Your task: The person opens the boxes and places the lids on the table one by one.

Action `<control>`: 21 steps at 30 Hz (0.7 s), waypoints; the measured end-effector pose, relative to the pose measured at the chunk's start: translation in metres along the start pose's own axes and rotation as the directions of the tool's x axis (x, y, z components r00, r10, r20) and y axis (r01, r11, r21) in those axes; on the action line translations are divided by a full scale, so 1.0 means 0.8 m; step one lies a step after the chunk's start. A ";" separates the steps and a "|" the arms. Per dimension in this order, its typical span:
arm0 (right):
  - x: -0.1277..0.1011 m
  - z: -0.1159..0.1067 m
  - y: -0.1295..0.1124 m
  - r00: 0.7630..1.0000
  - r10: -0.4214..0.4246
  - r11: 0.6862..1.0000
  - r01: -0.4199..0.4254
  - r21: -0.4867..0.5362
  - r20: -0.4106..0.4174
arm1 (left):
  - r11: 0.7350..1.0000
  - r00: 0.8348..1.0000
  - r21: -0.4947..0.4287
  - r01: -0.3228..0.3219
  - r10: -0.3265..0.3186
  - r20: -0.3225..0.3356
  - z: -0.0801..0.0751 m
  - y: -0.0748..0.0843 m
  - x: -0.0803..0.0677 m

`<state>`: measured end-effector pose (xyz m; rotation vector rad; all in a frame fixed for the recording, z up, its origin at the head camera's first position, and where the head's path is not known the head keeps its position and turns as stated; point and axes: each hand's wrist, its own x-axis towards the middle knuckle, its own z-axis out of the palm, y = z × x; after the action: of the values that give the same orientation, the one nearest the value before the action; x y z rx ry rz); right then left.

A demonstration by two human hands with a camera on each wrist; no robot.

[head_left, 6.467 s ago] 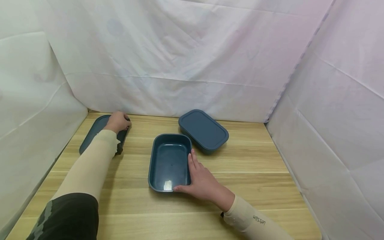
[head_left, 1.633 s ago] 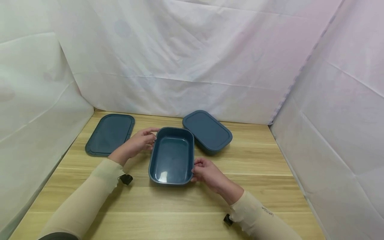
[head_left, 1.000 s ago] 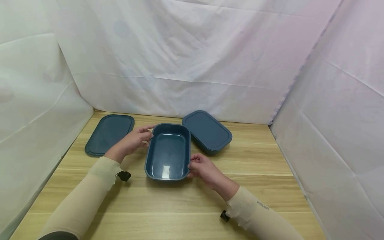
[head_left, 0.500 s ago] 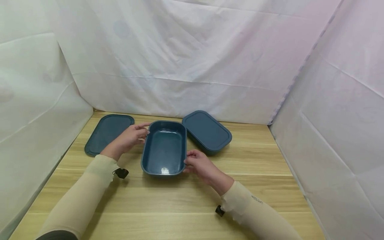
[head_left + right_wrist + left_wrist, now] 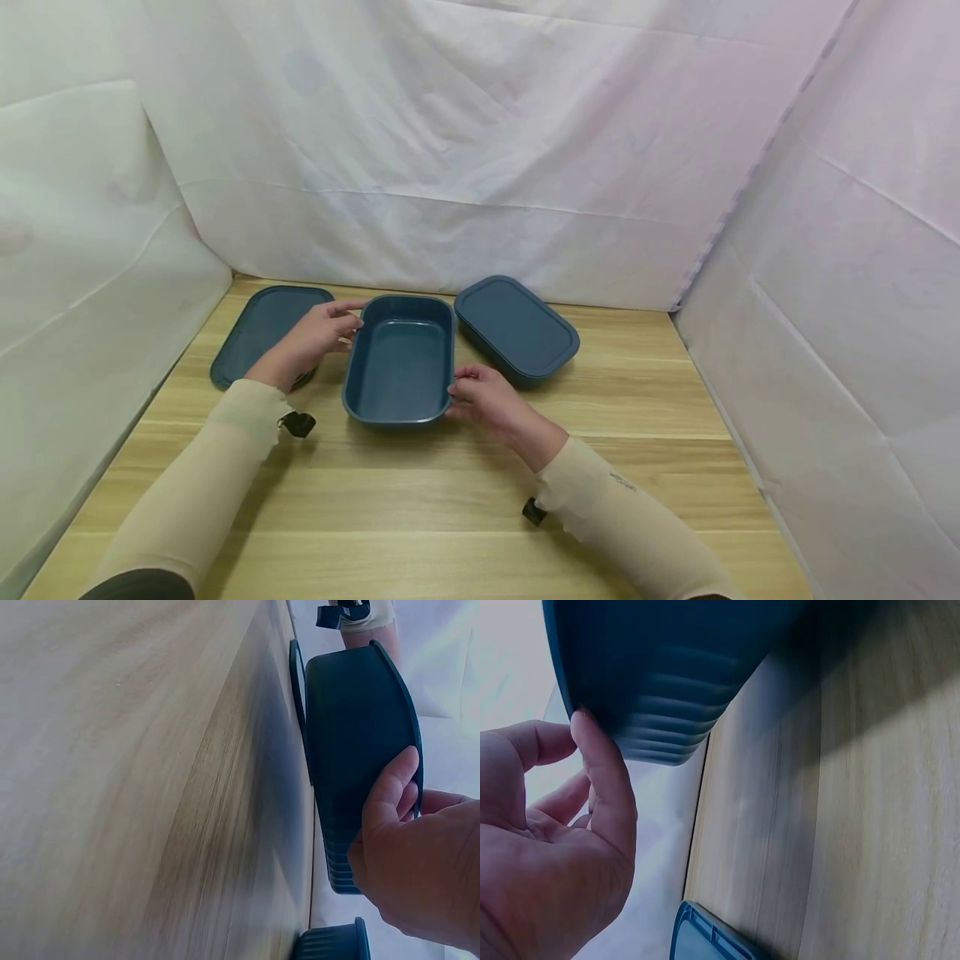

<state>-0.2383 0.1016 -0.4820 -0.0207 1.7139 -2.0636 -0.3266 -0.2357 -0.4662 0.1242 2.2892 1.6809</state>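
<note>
Both hands hold an open, dark blue rectangular food container (image 5: pixel 401 367), raised off the table in the wrist views, with nothing inside. My left hand (image 5: pixel 318 333) pinches its left rim between thumb and fingers, as the left wrist view shows close up. On the opposite side, my right hand (image 5: pixel 495 404) grips the near part of the right rim, thumb (image 5: pixel 397 776) against the outer wall. A flat blue lid (image 5: pixel 258 329) lies on the table at the back left, partly covered by my left hand in the head view.
A second blue container with its lid on (image 5: pixel 517 325) stands at an angle just right of the held one, near the back curtain (image 5: pixel 450 233). White cloth hangs on both sides of the wooden table (image 5: pixel 420 525). Black clips (image 5: pixel 300 424) sit at both wrists.
Earlier my left hand was on the lid and has since let go of it and taken the container's left rim. Over the last second both hands carried the container left and slightly back.
</note>
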 end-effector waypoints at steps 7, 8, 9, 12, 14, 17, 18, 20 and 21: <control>0.017 0.007 0.004 1.000 -0.004 1.000 0.004 0.015 -0.007 | 0.997 0.999 0.075 -0.004 0.007 -0.045 -0.006 0.000 0.003; 0.019 0.008 0.005 1.000 -0.008 1.000 0.008 0.015 -0.007 | 0.997 0.999 0.078 -0.001 0.005 -0.049 -0.007 -0.001 0.003; 0.021 0.009 0.005 1.000 -0.009 1.000 0.009 0.019 -0.007 | 0.997 0.999 0.081 0.001 0.003 -0.052 -0.009 -0.001 0.003; 0.026 0.013 0.004 1.000 -0.017 1.000 0.018 0.022 -0.009 | 0.997 0.998 0.081 0.002 0.003 -0.063 -0.013 -0.001 0.004; 0.030 0.015 0.003 1.000 -0.023 1.000 0.023 0.020 -0.009 | 0.997 0.998 0.083 0.004 0.002 -0.070 -0.017 0.000 0.005; 0.035 0.018 0.002 0.999 -0.030 0.999 0.030 0.016 -0.014 | 0.996 0.997 0.089 0.000 0.007 -0.076 -0.021 0.002 0.007; 0.038 0.019 0.001 0.999 -0.031 0.999 0.031 0.019 -0.015 | 0.996 0.997 0.088 0.000 0.007 -0.081 -0.023 0.002 0.008; 0.042 0.022 -0.001 0.999 -0.033 0.999 0.034 0.023 -0.017 | 0.996 0.996 0.089 -0.003 0.010 -0.086 -0.027 0.002 0.009; 0.044 0.023 -0.001 0.999 -0.034 0.999 0.034 0.026 -0.020 | 0.996 0.996 0.091 -0.005 0.013 -0.086 -0.029 0.002 0.010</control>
<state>-0.2647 0.0724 -0.4863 -0.0215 1.7094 -2.1174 -0.3412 -0.2547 -0.4595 0.0829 2.4323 1.6173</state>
